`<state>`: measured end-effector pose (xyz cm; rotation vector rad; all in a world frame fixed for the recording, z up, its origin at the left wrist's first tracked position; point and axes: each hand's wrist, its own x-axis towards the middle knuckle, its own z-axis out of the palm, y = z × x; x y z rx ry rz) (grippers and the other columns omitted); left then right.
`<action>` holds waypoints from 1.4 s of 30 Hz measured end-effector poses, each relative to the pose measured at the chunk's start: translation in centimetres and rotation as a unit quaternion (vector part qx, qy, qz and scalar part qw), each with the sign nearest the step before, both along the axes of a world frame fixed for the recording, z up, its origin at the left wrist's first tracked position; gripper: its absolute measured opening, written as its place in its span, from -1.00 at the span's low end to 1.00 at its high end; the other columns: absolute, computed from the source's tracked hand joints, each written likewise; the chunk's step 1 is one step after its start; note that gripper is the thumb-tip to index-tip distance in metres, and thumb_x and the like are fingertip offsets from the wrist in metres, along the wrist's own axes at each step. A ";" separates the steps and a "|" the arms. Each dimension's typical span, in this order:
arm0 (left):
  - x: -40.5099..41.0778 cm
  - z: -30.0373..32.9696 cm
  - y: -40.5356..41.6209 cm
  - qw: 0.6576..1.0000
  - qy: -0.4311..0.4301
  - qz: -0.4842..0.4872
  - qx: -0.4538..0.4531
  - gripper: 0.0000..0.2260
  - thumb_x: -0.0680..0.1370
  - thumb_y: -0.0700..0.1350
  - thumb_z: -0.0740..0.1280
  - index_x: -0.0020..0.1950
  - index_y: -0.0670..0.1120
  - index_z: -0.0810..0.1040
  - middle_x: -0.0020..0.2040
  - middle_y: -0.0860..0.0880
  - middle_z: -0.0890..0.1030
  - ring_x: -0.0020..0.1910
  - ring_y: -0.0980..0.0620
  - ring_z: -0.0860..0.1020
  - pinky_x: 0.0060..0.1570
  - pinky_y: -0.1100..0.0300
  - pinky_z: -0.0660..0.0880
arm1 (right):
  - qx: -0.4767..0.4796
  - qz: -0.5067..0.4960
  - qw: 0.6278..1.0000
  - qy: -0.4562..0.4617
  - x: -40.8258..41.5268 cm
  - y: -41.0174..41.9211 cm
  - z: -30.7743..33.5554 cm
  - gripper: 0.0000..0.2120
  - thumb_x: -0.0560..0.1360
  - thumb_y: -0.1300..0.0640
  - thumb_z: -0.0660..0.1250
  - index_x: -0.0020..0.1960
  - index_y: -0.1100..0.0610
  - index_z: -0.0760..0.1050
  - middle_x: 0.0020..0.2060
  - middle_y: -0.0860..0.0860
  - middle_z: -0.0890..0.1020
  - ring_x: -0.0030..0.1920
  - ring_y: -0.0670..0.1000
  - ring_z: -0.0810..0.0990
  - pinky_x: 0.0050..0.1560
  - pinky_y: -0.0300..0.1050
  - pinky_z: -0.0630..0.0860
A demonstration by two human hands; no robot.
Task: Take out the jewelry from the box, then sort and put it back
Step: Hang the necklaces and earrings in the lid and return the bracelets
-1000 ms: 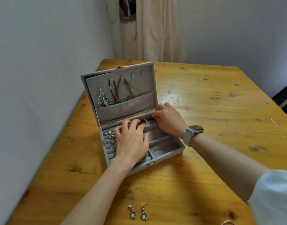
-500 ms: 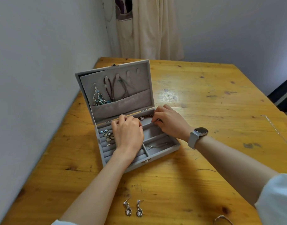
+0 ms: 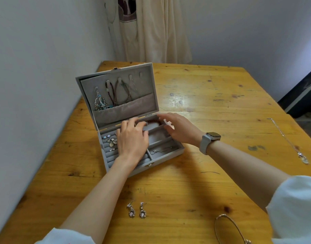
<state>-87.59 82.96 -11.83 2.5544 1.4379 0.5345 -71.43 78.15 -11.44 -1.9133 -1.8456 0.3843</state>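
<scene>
A grey jewelry box (image 3: 175,154) stands open on the wooden table (image 3: 212,106), its lid upright with necklaces and dangling earrings (image 3: 100,103) hung inside. My left hand (image 3: 132,139) lies over the ring rolls, fingers curled at the back compartment where a dark red bead bracelet (image 3: 152,121) lies. My right hand (image 3: 179,128) hovers over the box's right back corner with fingers spread and relaxed. Small stud earrings (image 3: 109,140) sit in the left rolls. A thin chain (image 3: 160,150) lies in the front right compartment.
Two drop earrings (image 3: 136,210) lie on the table in front of the box. A gold bangle (image 3: 230,228) rests at the near right, and a silver pendant necklace (image 3: 290,143) stretches along the right edge. A wall runs along the left; a curtain hangs behind.
My right hand has lifted off the back compartment and opened, uncovering the red bead bracelet. My left hand has shifted slightly back toward the lid.
</scene>
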 end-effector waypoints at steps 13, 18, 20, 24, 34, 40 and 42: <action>5.3 -1.1 -19.1 0.958 -0.023 -0.257 -0.124 -0.64 0.58 0.00 0.13 0.38 0.02 0.32 0.39 0.02 0.32 0.40 0.05 0.18 0.35 0.14 0.09 | 0.099 -0.263 0.955 0.092 5.0 -22.5 0.5 -0.72 0.48 0.40 0.17 0.08 0.19 0.54 -0.07 0.01 0.58 -0.06 -0.05 0.54 -0.05 -0.49 0.38; 8.2 -1.8 -21.5 0.935 0.163 -0.293 -0.118 -0.52 0.57 0.17 0.03 0.47 0.09 0.06 0.52 -0.01 -0.02 0.49 -0.10 -0.14 0.37 -0.21 -0.21 | 0.016 -0.383 0.924 -0.007 8.4 -29.8 -1.2 -0.76 0.50 0.31 0.19 0.11 0.18 0.53 0.05 0.12 0.56 0.12 0.11 0.43 0.15 -0.09 0.35; 8.5 -1.9 -21.5 0.933 0.177 -0.286 -0.131 -0.50 0.56 0.19 0.04 0.47 0.11 0.04 0.53 0.00 -0.05 0.48 -0.11 -0.16 0.37 -0.24 -0.23 | -0.053 -0.419 0.906 -0.033 9.1 -31.1 -2.5 -0.76 0.51 0.23 0.22 0.15 0.15 0.51 0.10 0.14 0.50 0.17 0.14 0.36 0.20 0.01 0.31; 8.1 -2.2 -21.1 0.939 0.166 -0.277 -0.116 -0.50 0.54 0.23 0.04 0.45 0.16 0.06 0.52 0.04 -0.02 0.49 -0.06 -0.12 0.40 -0.20 -0.19 | -0.056 -0.450 0.891 -0.004 9.0 -31.0 -3.4 -0.86 0.51 0.20 0.25 0.02 0.20 0.53 0.05 0.15 0.49 0.12 0.13 0.36 0.11 -0.07 0.32; 6.8 -1.8 -18.8 0.937 0.040 -0.297 -0.178 -0.64 0.57 0.08 0.13 0.37 0.13 0.32 0.45 0.08 0.21 0.44 0.08 0.09 0.39 0.02 -0.04 | 0.096 -0.334 0.937 0.037 4.9 -24.7 -1.4 -0.93 0.50 0.28 0.22 -0.08 0.18 0.47 -0.24 -0.09 0.44 -0.12 -0.02 0.40 -0.12 -0.19 0.32; 2.6 0.5 -14.2 0.964 -0.122 -0.206 -0.113 -0.81 0.54 -0.09 0.24 0.10 -0.03 0.58 0.15 0.03 0.52 0.19 0.07 0.43 0.24 0.06 0.34 | 0.184 -0.231 0.950 0.098 1.6 -17.2 1.4 -0.94 0.48 0.31 0.27 -0.11 0.21 0.49 -0.24 -0.01 0.52 -0.31 0.00 0.53 -0.28 -0.30 0.43; 0.7 1.1 -12.1 0.978 -0.118 -0.164 -0.058 -0.81 0.54 -0.10 0.25 0.10 -0.03 0.58 0.12 0.03 0.55 0.16 0.07 0.44 0.23 0.11 0.29 | 0.198 -0.197 0.952 0.127 0.3 -14.2 2.1 -0.94 0.48 0.33 0.26 -0.12 0.23 0.49 -0.24 0.02 0.53 -0.33 -0.03 0.56 -0.29 -0.29 0.48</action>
